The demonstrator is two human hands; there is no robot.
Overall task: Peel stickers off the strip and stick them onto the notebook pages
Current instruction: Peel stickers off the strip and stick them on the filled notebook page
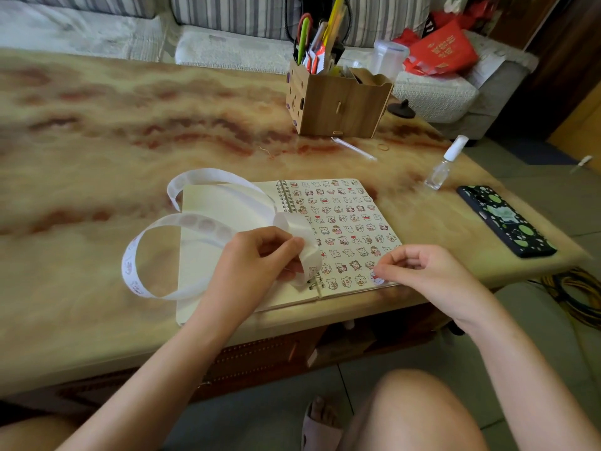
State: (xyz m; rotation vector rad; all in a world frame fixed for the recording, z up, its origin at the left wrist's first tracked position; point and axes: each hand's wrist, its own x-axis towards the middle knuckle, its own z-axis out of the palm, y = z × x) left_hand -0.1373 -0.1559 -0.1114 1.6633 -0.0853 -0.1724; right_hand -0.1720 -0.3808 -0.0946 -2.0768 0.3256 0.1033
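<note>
An open spiral notebook (227,209) lies on the marble-patterned table near its front edge. Its right page (344,222) is covered with rows of small cartoon stickers; the left page is blank. A long white sticker strip (156,229) curls in loops over the left page and the table. My left hand (257,258) pinches the strip's end above the spiral binding. My right hand (422,271) presses a small sticker (377,279) with its fingertips onto the near right corner of the right page.
A wooden organiser (338,105) with scissors and pens stands at the back. A clear pen (354,148), a rubber band (383,146), a small spray bottle (444,164) and a phone (505,221) lie right of the notebook. My knees are below the table's edge.
</note>
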